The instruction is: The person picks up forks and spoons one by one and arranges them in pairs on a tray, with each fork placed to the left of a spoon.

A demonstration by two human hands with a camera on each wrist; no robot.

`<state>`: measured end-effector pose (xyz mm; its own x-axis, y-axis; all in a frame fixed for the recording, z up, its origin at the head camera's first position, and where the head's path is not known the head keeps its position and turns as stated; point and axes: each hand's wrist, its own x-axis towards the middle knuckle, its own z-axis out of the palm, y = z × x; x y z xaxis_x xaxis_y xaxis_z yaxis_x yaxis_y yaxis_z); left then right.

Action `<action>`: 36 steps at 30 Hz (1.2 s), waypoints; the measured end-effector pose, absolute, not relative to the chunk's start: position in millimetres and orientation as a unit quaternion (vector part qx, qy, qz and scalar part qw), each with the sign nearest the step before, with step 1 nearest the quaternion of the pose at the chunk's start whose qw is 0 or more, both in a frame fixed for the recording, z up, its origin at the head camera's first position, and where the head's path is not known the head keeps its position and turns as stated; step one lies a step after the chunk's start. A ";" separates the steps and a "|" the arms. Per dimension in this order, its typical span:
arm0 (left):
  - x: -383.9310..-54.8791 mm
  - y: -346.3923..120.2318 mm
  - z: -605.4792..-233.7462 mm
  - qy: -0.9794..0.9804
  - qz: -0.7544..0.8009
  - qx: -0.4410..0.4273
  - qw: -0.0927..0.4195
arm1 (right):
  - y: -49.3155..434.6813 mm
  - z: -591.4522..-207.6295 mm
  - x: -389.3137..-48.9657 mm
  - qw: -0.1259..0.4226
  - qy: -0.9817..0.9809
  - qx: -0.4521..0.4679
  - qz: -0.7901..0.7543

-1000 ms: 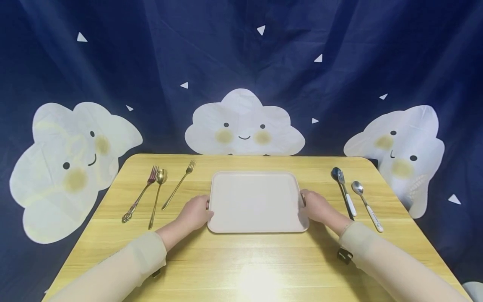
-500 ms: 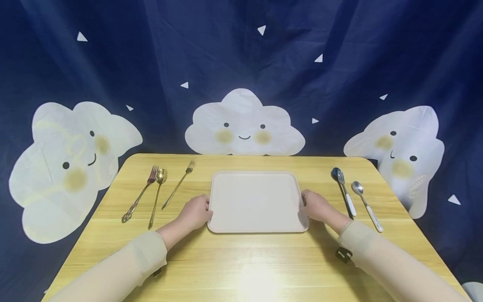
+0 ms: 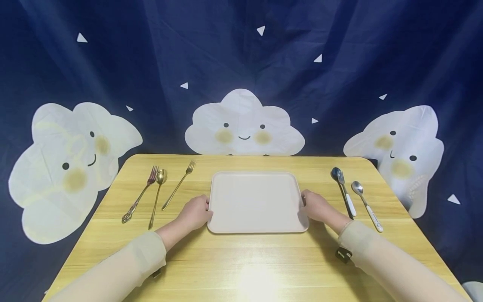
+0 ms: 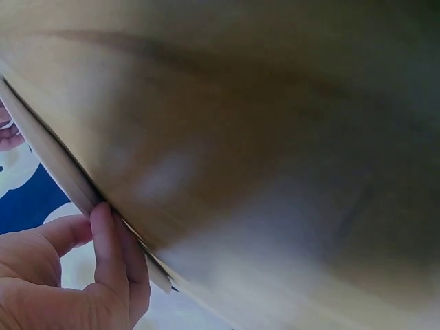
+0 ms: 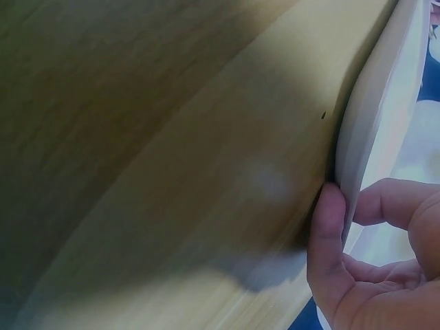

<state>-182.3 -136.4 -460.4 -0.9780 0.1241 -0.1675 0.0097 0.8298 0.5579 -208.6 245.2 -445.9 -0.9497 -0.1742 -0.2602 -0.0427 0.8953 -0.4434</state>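
Squarely in front of the person, the pale, round-cornered tray (image 3: 258,201) lies level over the tabletop (image 3: 211,260), its long axis running from left to right, with one long side toward the person and the other toward the navy curtain (image 3: 241,54) beyond it. At the tray's left short side, the left hand (image 3: 194,213) pinches the rim, thumb above and curled fingers (image 4: 108,251) against the underside, parted only by the rim's thickness. At its right short side, the right hand (image 3: 316,206) grips in the same manner, its fingers bent below the edge. Whether the tray's base touches the wood, I cannot tell. Left of the tray, from near to far, are a slim gold fork (image 3: 178,185), a gold spoon (image 3: 156,201) and an ornate fork (image 3: 140,197). To its right, a dark spoon (image 3: 335,173) and a white-handled fork (image 3: 349,200) lie close together, and farther out from it is a silver spoon (image 3: 366,204) with a patterned handle. All six heads point away from the person.
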 end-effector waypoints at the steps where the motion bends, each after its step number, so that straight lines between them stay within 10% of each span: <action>1: -182.1 -136.8 -459.8 0.952 0.288 0.037 0.099 | 244.8 -445.6 -208.3 0.150 0.962 -0.054 -0.223; 36: -226.3 -184.3 -437.3 0.979 0.196 0.001 0.052 | 246.8 -449.2 -212.3 0.158 0.961 -0.042 -0.224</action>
<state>-226.3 -184.3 -437.3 -0.9946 0.0214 -0.1014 -0.0192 0.9234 0.3834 -212.3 246.8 -449.2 -0.9464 -0.1510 -0.2856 -0.0089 0.8959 -0.4442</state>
